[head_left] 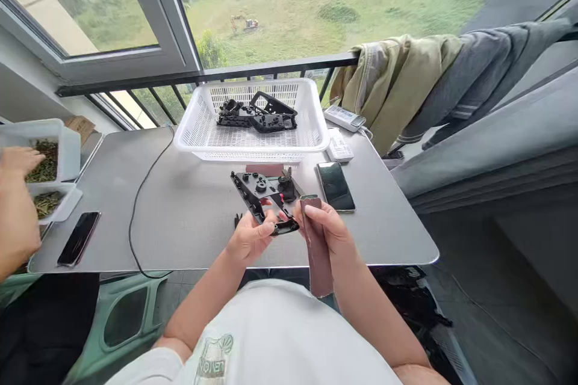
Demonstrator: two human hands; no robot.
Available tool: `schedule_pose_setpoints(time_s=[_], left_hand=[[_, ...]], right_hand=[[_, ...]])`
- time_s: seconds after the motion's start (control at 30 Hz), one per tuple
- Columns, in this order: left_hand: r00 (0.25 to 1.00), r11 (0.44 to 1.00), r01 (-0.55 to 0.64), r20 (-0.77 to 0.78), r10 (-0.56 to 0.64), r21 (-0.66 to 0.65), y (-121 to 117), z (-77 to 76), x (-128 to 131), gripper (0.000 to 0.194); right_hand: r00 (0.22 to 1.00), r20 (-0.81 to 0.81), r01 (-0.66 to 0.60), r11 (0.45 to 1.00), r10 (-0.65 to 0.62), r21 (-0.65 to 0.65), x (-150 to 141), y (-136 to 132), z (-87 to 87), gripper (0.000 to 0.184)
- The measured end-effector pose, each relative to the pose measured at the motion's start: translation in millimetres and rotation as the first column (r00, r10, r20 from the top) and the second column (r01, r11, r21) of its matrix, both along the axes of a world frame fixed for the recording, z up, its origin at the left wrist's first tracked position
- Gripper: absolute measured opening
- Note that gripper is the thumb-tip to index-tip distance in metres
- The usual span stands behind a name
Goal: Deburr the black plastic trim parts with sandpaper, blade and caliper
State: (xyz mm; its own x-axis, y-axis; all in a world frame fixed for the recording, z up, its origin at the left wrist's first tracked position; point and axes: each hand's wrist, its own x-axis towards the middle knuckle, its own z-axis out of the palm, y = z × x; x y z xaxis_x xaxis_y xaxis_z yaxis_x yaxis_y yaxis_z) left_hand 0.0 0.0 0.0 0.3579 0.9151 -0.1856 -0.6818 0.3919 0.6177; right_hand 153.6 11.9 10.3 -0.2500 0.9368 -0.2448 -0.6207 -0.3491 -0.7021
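Tub: on the far left, a cloudy plastic tub (pixel 68 153) held dry, crumbly leaves; a co-worker's hand (pixel 20 159) hung over it, too blurred to tell whether it gripped anything.
Left phone: a glossy dark slab (pixel 79 239) lay aslant near the table's left end.
Cable: a thin black cable (pixel 135 207) curved over the smooth grey table (pixel 108 192) to its near edge.
Basket: at the far middle, a white lattice-walled plastic basket (pixel 235 149) held angular black pieces (pixel 273 121).
Left hand: my left hand (pixel 253 236) pinched the near edge of a black plastic part (pixel 261 186), thumb on top, tilted above the table's middle; it was matt, cut with openings and studded with round knobs.
Right hand: my right hand (pixel 329 222) gripped a flat reddish-brown strip (pixel 320 258), rough-edged, thumb across its face, just right of the part; its near end hung towards my lap.
Right phone: a black rectangle (pixel 336 186) lay farther right.
Clothes: soft, folded trousers (pixel 406 84) draped the railing, far right.
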Motion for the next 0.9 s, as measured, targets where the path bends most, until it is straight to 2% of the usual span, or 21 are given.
schedule_pose_setpoints(time_s=[0.13, 0.2, 0.27, 0.33, 0.4, 0.5, 0.7, 0.83, 0.9], left_hand=[[0.989, 0.994, -0.108, -0.11, 0.104, -0.031, 3, -1.2, 3, 0.055], [0.957, 0.973, -0.226, -0.196, 0.214, -0.043, 3, -2.3, 6, 0.073], [0.922, 0.955, -0.296, -0.269, 0.278, -0.025, 1, -4.4, 9, 0.081], [0.9, 0.953, -0.301, -0.323, 0.291, 0.022, -1, -7.5, 11, 0.07], [0.879, 0.952, -0.298, -0.369, 0.302, 0.069, -2, -10.4, 14, 0.049], [0.835, 0.927, -0.365, -0.411, 0.365, 0.081, -1, -12.2, 17, 0.029], [0.83, 0.909, -0.412, -0.384, 0.404, 0.066, -3, -11.6, 17, 0.034], [0.81, 0.885, -0.457, -0.372, 0.454, 0.084, -5, -14.0, 14, 0.04], [0.787, 0.87, -0.48, -0.385, 0.483, 0.11, -6, -14.9, 12, 0.038]], right_hand=[[0.998, -0.008, 0.061, 0.996, -0.06, 0.067, -1, 4, -3.0, 0.027], [0.994, -0.003, 0.112, 0.989, -0.113, 0.094, -2, 4, -3.3, 0.028], [0.989, 0.005, 0.149, 0.985, -0.15, 0.089, -4, 3, -3.0, 0.028], [0.988, 0.009, 0.156, 0.986, -0.157, 0.054, -6, 2, -2.7, 0.026], [0.989, 0.004, 0.147, 0.989, -0.147, 0.018, -8, 1, -2.8, 0.026], [0.99, 0.003, 0.139, 0.99, -0.139, 0.013, -11, 0, -3.9, 0.027], [0.989, 0.071, 0.122, 0.989, -0.127, 0.08, -10, -1, -5.9, 0.031], [0.956, 0.249, 0.146, 0.988, -0.152, 0.044, -6, -4, -0.2, 0.028], [0.911, 0.376, 0.143, 0.985, -0.169, 0.096, -4, -6, 5.8, 0.027]])
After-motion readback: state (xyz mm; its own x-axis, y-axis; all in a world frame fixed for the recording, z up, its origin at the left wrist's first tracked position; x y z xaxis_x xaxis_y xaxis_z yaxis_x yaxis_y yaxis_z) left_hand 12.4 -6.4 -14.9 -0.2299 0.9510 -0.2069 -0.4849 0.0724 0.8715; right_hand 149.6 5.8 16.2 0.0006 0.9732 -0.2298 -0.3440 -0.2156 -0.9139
